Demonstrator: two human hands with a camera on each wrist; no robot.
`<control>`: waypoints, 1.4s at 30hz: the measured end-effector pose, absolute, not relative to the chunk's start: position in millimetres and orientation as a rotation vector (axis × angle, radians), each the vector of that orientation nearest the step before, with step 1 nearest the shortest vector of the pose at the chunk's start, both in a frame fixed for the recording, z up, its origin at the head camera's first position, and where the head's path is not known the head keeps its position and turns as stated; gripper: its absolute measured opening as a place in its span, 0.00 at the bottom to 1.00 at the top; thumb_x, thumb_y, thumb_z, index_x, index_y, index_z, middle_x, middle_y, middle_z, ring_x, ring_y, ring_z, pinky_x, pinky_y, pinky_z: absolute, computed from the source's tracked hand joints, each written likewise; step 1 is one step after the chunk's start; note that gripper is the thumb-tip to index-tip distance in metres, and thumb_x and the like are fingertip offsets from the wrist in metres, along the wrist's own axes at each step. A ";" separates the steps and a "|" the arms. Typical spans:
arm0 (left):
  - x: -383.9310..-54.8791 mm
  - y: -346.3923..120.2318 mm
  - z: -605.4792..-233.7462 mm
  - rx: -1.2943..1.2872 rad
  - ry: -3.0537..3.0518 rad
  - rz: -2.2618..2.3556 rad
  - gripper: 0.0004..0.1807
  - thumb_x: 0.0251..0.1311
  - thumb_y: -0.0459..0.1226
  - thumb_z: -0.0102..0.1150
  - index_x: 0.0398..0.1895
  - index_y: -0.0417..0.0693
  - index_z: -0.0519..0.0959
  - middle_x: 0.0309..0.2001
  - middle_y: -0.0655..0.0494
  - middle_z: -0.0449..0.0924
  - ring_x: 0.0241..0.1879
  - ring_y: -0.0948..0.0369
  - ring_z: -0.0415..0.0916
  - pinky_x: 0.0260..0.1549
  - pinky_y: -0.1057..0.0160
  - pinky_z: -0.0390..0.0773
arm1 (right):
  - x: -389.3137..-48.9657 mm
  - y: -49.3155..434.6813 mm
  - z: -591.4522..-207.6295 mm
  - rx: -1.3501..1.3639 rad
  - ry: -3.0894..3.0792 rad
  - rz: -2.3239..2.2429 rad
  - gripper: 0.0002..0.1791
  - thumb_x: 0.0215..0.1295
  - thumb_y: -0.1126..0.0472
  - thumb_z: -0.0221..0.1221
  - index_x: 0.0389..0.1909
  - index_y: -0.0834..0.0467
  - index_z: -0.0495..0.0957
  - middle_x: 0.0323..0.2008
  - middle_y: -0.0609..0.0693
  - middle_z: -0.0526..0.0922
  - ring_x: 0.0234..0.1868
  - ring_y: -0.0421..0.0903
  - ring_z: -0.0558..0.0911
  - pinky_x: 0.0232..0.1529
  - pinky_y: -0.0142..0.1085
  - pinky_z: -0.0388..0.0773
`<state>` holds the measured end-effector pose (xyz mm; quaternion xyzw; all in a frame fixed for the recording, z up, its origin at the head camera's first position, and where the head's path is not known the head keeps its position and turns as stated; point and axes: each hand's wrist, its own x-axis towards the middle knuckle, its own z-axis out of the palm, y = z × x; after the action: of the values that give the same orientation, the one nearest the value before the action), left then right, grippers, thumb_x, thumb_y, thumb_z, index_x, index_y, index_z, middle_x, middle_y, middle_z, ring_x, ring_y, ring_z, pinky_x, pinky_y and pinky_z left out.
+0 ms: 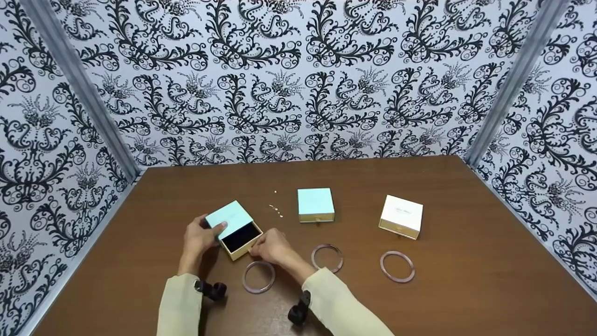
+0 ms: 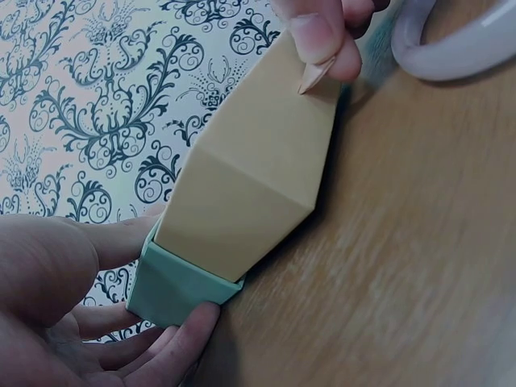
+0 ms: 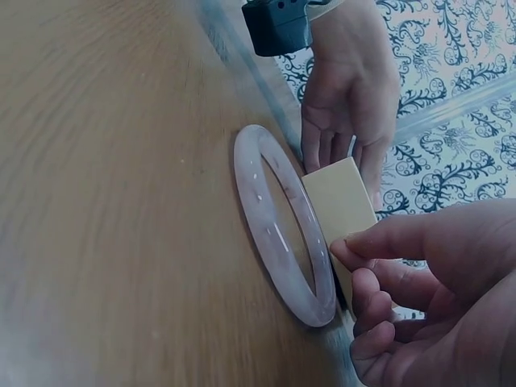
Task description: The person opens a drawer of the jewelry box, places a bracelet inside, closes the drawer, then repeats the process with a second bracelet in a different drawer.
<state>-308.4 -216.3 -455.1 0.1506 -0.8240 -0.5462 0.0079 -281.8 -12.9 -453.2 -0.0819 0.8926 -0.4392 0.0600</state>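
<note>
On the left of the table, a pale teal drawer gift box (image 1: pixel 229 217) has its yellow drawer (image 1: pixel 240 253) slid well out, showing a black lining (image 1: pixel 240 237). My left hand (image 1: pixel 198 239) grips the box's outer sleeve, thumb on top and fingers along the side. In the left wrist view, my right hand pinches a small ribbon pull tab (image 2: pixel 316 76) on the drawer front between thumb and finger. My right hand (image 1: pixel 275 246) is at the drawer's front corner in the head view. A pale lilac bangle (image 3: pixel 278 250) lies just in front of the drawer.
A closed teal box (image 1: pixel 315 200) stands at mid-table, and a closed white box (image 1: pixel 402 212) further right. In front of them lie a second bangle (image 1: pixel 327 245) and a third bangle (image 1: pixel 396 253). Several tiny pale bits (image 1: pixel 276 210) lie behind the opened box. Patterned walls enclose the table.
</note>
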 end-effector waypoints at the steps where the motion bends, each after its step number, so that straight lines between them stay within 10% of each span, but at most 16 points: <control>1: -308.2 -216.4 -454.9 0.475 -2.577 -1.710 0.43 0.64 0.39 0.66 0.75 0.32 0.56 0.68 0.30 0.65 0.40 0.56 0.77 0.30 0.66 0.84 | -281.2 -12.4 -453.1 -0.253 2.705 -1.321 0.03 0.50 0.63 0.70 0.21 0.54 0.90 0.26 0.44 0.89 0.30 0.36 0.76 0.33 0.27 0.73; 42: -308.7 -215.9 -455.6 0.483 -2.555 -1.772 0.43 0.64 0.39 0.66 0.75 0.33 0.56 0.67 0.30 0.64 0.40 0.58 0.77 0.33 0.66 0.84 | -265.9 13.9 -449.7 -0.297 2.719 -1.204 0.06 0.53 0.58 0.74 0.23 0.53 0.87 0.27 0.43 0.84 0.29 0.39 0.75 0.28 0.28 0.72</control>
<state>-308.7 -215.9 -455.6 0.1535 -0.8120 -0.5632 -0.0026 -265.9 13.9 -449.7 -0.0991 0.9072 -0.4018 0.0762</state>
